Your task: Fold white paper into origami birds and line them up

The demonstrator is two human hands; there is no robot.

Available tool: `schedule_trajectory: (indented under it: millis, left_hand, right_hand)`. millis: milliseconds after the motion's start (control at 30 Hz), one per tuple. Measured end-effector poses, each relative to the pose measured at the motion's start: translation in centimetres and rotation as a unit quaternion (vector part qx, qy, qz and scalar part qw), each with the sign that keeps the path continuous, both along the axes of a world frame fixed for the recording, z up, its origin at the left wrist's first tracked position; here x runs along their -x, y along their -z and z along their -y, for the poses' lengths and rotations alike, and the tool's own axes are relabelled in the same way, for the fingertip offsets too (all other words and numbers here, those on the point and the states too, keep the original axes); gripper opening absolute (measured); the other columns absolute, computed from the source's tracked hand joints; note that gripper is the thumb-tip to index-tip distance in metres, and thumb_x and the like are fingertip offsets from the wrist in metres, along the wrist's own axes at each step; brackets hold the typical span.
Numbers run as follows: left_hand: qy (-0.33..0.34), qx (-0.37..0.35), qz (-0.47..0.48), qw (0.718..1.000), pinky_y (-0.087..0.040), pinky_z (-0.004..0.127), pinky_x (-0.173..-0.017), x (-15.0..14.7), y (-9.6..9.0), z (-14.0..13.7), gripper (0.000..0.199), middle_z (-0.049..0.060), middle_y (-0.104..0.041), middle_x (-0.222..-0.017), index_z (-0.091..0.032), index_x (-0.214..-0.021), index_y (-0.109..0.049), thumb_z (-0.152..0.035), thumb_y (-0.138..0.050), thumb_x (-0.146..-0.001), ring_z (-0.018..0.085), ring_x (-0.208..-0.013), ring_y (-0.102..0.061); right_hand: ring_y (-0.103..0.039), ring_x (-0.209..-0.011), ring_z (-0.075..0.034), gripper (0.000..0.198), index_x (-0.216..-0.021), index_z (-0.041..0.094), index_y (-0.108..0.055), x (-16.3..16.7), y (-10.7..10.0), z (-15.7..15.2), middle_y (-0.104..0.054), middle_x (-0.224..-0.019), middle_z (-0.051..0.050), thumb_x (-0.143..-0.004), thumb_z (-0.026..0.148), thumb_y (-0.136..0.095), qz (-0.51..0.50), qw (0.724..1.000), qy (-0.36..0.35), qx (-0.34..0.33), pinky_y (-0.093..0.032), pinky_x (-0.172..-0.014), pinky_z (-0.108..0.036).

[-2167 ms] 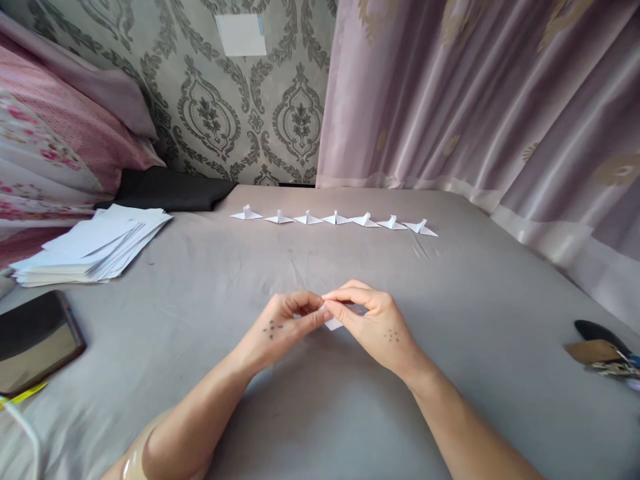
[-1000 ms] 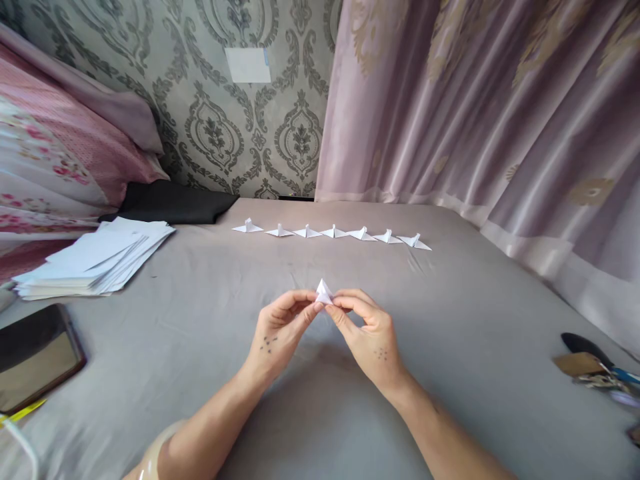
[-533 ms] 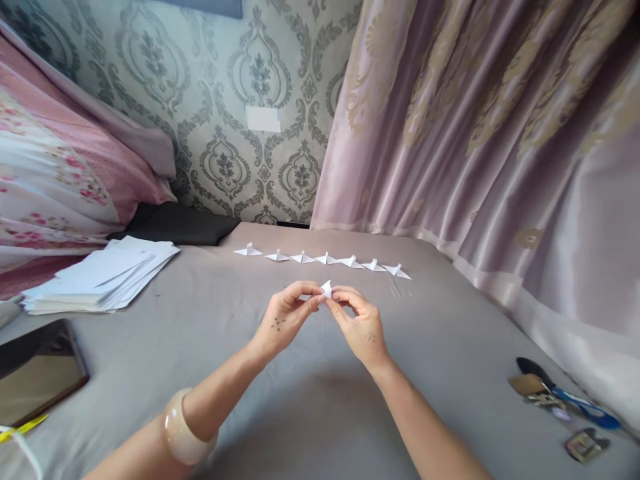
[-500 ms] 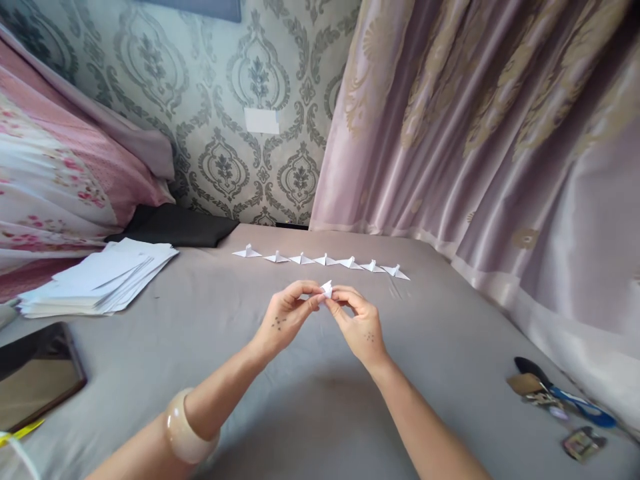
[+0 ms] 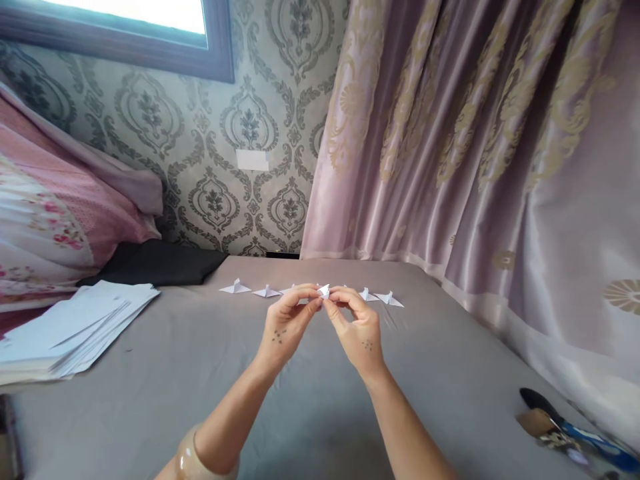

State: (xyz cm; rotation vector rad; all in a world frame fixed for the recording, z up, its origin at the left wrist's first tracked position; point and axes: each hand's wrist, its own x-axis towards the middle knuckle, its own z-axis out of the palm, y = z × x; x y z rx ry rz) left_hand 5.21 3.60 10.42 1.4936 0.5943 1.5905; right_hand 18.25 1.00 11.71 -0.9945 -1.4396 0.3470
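Observation:
Between the fingertips of both hands is a small folded white paper piece [image 5: 325, 291], its pointed top sticking up. My left hand [image 5: 290, 320] pinches its left side with thumb and fingers, and my right hand [image 5: 357, 323] pinches the right side. Behind the hands, a row of similar folded paper pieces stands on the grey sheet; the leftmost folded paper [image 5: 235, 287] and the rightmost folded paper [image 5: 389, 299] show plainly. Those in the middle of the row are partly hidden by my fingers. A pale bangle [image 5: 203, 460] is round my left forearm.
A stack of white paper [image 5: 75, 327] lies at left by a folded black cloth [image 5: 155, 262]. A dark-framed device [image 5: 9, 433] is cut off at the left edge. Blue-handled scissors [image 5: 595, 440] and keys [image 5: 555, 439] lie at right, below the curtain [image 5: 425, 167].
The view has tilted up, so a window frame shows at the top and the row of papers sits lower, partly behind my hands. Both hands keep their pinch on the folded paper.

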Motion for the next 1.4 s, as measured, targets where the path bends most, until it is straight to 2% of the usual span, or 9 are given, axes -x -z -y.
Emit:
schedule_trajectory:
  millis: [133,300,467,633,733,867,1000,1167,1400]
  left_hand:
    - [-0.005,0.037,0.016,0.999,-0.056,0.028,-0.081,0.0,-0.6,-0.4,0.014,0.004,-0.07,-0.09,-0.016,-0.09,-0.07,-0.023,-0.071,-0.078,0.015,-0.083,-0.065]
    - [0.017,0.075,0.027,0.997,-0.059,0.026,-0.075,0.2,-1.4,-0.1,0.017,0.004,-0.07,-0.093,-0.016,-0.095,-0.069,-0.024,-0.069,-0.08,0.013,-0.076,-0.067]
    - [0.029,0.091,0.026,0.995,-0.06,0.024,-0.069,0.4,-1.6,-0.1,0.011,0.002,-0.07,-0.088,-0.016,-0.091,-0.07,-0.021,-0.069,-0.081,0.011,-0.069,-0.067]
    - [0.007,0.056,0.021,0.998,-0.06,0.024,-0.06,0.8,-1.8,0.1,0.008,0.001,-0.068,-0.085,-0.018,-0.088,-0.068,-0.018,-0.067,-0.08,0.012,-0.07,-0.064]
    - [-0.008,0.003,-0.037,0.999,-0.059,0.025,-0.065,1.2,-2.3,0.5,0.007,0.001,-0.068,-0.084,-0.018,-0.085,-0.067,-0.016,-0.061,-0.084,0.012,-0.071,-0.063]
    - [-0.034,-0.063,-0.096,0.993,-0.056,0.025,-0.072,1.8,-2.9,0.9,0.014,0.003,-0.069,-0.088,-0.018,-0.084,-0.068,-0.011,-0.056,-0.086,0.012,-0.076,-0.064]
    - [-0.013,-0.072,-0.093,0.993,-0.055,0.026,-0.074,2.0,-3.3,1.1,0.014,0.003,-0.069,-0.09,-0.018,-0.088,-0.067,-0.012,-0.054,-0.088,0.013,-0.078,-0.064]
    - [0.042,-0.011,-0.068,0.997,-0.057,0.029,-0.075,2.1,-3.4,0.9,0.012,0.006,-0.069,-0.096,-0.016,-0.094,-0.068,-0.019,-0.059,-0.087,0.015,-0.081,-0.064]
    - [0.034,0.067,-0.06,0.995,-0.055,0.026,-0.07,2.0,-2.9,0.3,0.012,0.005,-0.07,-0.088,-0.016,-0.087,-0.07,-0.026,-0.071,-0.079,0.014,-0.075,-0.063]
  right_hand:
    - [-0.062,-0.091,-0.017,0.005,-0.083,0.022,-0.066,-0.2,-0.6,-1.0,-0.067,-0.093,-0.003,-0.082,0.026,-0.066,-0.002,1.0,-0.014,0.001,-0.048,-0.084,-0.032]
    - [-0.062,-0.092,-0.016,0.003,-0.082,0.023,-0.067,-1.3,-0.1,-1.8,-0.065,-0.097,-0.002,-0.081,0.026,-0.068,-0.069,0.99,-0.116,0.049,-0.05,-0.084,-0.032]
    - [-0.061,-0.093,-0.014,0.006,-0.081,0.027,-0.068,-2.3,0.2,-1.9,-0.063,-0.096,0.001,-0.08,0.021,-0.069,-0.124,0.969,-0.193,0.088,-0.051,-0.083,-0.029]
    - [-0.058,-0.094,-0.014,0.012,-0.085,0.03,-0.07,-2.5,0.4,-2.1,-0.061,-0.098,0.002,-0.082,0.018,-0.067,-0.099,0.965,-0.228,0.089,-0.049,-0.084,-0.03]
    - [-0.058,-0.094,-0.015,0.016,-0.088,0.03,-0.07,-2.4,0.3,-2.0,-0.06,-0.099,0.001,-0.083,0.016,-0.066,-0.084,0.964,-0.237,0.08,-0.049,-0.084,-0.032]
    - [-0.058,-0.094,-0.016,0.02,-0.092,0.031,-0.07,-2.2,-0.1,-1.6,-0.06,-0.099,0.0,-0.084,0.014,-0.064,-0.056,0.97,-0.229,0.054,-0.049,-0.082,-0.033]
    - [-0.059,-0.093,-0.017,0.019,-0.092,0.029,-0.069,-2.1,-0.7,-0.9,-0.061,-0.099,-0.001,-0.085,0.013,-0.063,-0.031,0.978,-0.205,0.03,-0.05,-0.081,-0.035]
    - [-0.06,-0.092,-0.017,0.016,-0.091,0.028,-0.067,-1.8,-1.1,-0.3,-0.063,-0.097,-0.001,-0.084,0.014,-0.063,0.008,0.99,-0.143,0.001,-0.049,-0.085,-0.037]
    - [-0.062,-0.092,-0.017,0.01,-0.088,0.025,-0.067,-0.9,-1.1,0.0,-0.064,-0.095,-0.002,-0.085,0.018,-0.063,0.033,0.996,-0.076,0.008,-0.051,-0.084,-0.034]
